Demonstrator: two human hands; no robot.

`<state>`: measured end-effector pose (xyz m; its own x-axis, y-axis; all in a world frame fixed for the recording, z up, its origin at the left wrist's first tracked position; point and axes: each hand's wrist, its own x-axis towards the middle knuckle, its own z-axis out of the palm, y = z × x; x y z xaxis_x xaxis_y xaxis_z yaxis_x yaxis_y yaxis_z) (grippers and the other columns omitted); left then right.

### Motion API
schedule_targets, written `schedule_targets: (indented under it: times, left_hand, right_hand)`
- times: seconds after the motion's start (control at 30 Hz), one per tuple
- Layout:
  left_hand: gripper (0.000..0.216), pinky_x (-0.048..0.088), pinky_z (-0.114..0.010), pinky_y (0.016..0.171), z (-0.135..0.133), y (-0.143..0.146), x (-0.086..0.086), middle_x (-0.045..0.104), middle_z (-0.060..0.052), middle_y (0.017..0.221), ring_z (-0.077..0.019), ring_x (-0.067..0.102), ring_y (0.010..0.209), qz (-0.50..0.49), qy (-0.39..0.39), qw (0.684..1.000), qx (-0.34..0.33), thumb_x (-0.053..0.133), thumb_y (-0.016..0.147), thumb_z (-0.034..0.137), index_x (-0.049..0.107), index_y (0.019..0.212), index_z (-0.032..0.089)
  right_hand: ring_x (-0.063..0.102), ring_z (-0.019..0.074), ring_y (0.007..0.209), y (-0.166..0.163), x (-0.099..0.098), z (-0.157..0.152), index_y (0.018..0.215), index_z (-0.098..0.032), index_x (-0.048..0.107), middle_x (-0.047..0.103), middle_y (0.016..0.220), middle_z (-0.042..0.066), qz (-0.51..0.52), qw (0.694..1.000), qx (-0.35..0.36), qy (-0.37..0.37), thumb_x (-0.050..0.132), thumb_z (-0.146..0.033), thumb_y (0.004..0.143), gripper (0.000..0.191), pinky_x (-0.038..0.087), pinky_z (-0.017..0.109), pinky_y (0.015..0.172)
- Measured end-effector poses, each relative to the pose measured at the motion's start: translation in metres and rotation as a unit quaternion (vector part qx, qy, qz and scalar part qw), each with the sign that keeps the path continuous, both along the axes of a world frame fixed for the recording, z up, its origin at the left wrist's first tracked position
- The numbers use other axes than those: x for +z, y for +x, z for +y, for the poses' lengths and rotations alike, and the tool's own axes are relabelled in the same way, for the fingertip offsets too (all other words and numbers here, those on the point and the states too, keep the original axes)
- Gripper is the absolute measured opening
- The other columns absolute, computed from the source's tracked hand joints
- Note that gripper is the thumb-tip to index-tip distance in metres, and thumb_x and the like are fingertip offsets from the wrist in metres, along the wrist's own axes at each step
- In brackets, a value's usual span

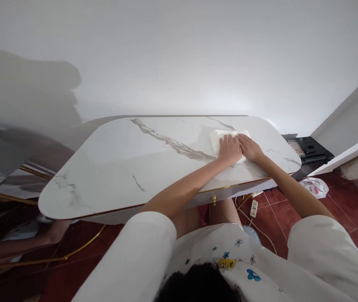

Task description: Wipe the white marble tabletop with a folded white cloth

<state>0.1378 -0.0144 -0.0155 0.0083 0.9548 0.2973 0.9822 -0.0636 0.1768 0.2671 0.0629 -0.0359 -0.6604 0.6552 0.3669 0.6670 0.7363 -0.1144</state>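
Observation:
A folded white cloth lies on the far right part of a white marble-look table. My left hand rests flat on the cloth with fingers stretched out. My right hand lies beside it, also flat, pressing the cloth's right side. The two hands touch each other at the fingers. Most of the cloth is hidden under them.
The table stands against a white wall. Under its right end are a power strip with a white cable on the red tiled floor, a white plastic bag and a black device. A gold-framed object stands at the left.

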Motion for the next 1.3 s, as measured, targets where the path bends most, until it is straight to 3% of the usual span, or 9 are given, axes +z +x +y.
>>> schedule_targets:
  times: [0.27, 0.4, 0.6, 0.73, 0.9, 1.13, 1.3]
  left_hand:
    - [0.049, 0.028, -0.051, 0.113, -0.060, 0.010, 0.005, 0.040, -0.019, 0.151, -0.0353, 0.033, 0.140, 0.015, -0.031, 0.999, -0.026, 0.033, 0.096, 0.027, 0.045, 0.139, 0.007]
    - [0.052, 0.027, -0.053, 0.115, -0.085, 0.020, 0.004, 0.038, -0.020, 0.152, -0.0356, 0.031, 0.142, 0.005, -0.036, 0.999, -0.020, 0.035, 0.095, 0.027, 0.043, 0.142, 0.006]
    - [0.051, 0.028, -0.055, 0.115, -0.103, 0.036, -0.001, 0.039, -0.020, 0.152, -0.0358, 0.033, 0.142, -0.012, -0.009, 1.000, -0.015, 0.035, 0.095, 0.027, 0.044, 0.141, 0.009]
    - [0.051, 0.027, -0.053, 0.116, -0.090, 0.049, -0.003, 0.040, -0.022, 0.150, -0.0366, 0.033, 0.142, -0.027, 0.006, 0.999, -0.044, 0.036, 0.094, 0.029, 0.046, 0.139, 0.006]
    - [0.048, 0.031, -0.050, 0.113, -0.055, 0.054, -0.001, 0.045, -0.018, 0.147, -0.0336, 0.037, 0.138, -0.020, 0.007, 0.996, -0.086, 0.033, 0.094, 0.027, 0.048, 0.136, 0.009]
    - [0.039, 0.035, -0.047, 0.107, 0.005, 0.032, -0.002, 0.054, -0.014, 0.136, -0.0297, 0.046, 0.126, -0.017, 0.035, 0.997, -0.063, 0.037, 0.093, 0.027, 0.054, 0.125, 0.015]
    - [0.034, 0.036, -0.044, 0.105, 0.039, 0.013, -0.004, 0.058, -0.012, 0.130, -0.0276, 0.048, 0.122, -0.030, 0.037, 0.999, -0.024, 0.037, 0.093, 0.027, 0.056, 0.120, 0.018]
  right_hand:
    - [0.044, 0.0271, 0.138, 0.014, 0.001, -0.070, 0.136, -0.009, 0.052, 0.052, 0.144, 0.014, 0.004, 1.000, -0.011, 0.004, 0.025, -0.028, 0.096, 0.052, 0.035, 0.048, 0.118]
    - [0.043, 0.0271, 0.138, 0.024, 0.002, -0.091, 0.137, -0.009, 0.052, 0.051, 0.144, 0.014, 0.004, 1.000, 0.005, 0.002, 0.024, -0.030, 0.097, 0.053, 0.035, 0.049, 0.118]
    - [0.041, 0.0248, 0.140, 0.041, 0.000, -0.109, 0.142, -0.019, 0.049, 0.051, 0.145, 0.007, 0.026, 1.000, 0.012, 0.001, 0.026, -0.033, 0.097, 0.051, 0.036, 0.050, 0.118]
    - [0.042, 0.0238, 0.139, 0.060, 0.000, -0.102, 0.142, -0.021, 0.049, 0.052, 0.145, 0.007, 0.030, 1.000, -0.003, 0.004, 0.026, -0.033, 0.097, 0.051, 0.038, 0.049, 0.117]
    - [0.045, 0.0245, 0.137, 0.072, 0.002, -0.071, 0.139, -0.016, 0.051, 0.055, 0.142, 0.011, 0.016, 1.000, -0.023, 0.009, 0.026, -0.030, 0.097, 0.050, 0.039, 0.048, 0.116]
    - [0.045, 0.0279, 0.136, 0.048, -0.005, -0.007, 0.136, -0.013, 0.051, 0.055, 0.141, 0.015, 0.009, 0.999, -0.006, 0.041, 0.025, -0.027, 0.096, 0.050, 0.038, 0.050, 0.115]
    - [0.046, 0.0266, 0.135, 0.022, -0.004, 0.034, 0.136, -0.014, 0.051, 0.053, 0.142, 0.013, 0.004, 1.000, -0.010, 0.015, 0.027, -0.026, 0.095, 0.049, 0.042, 0.047, 0.112]
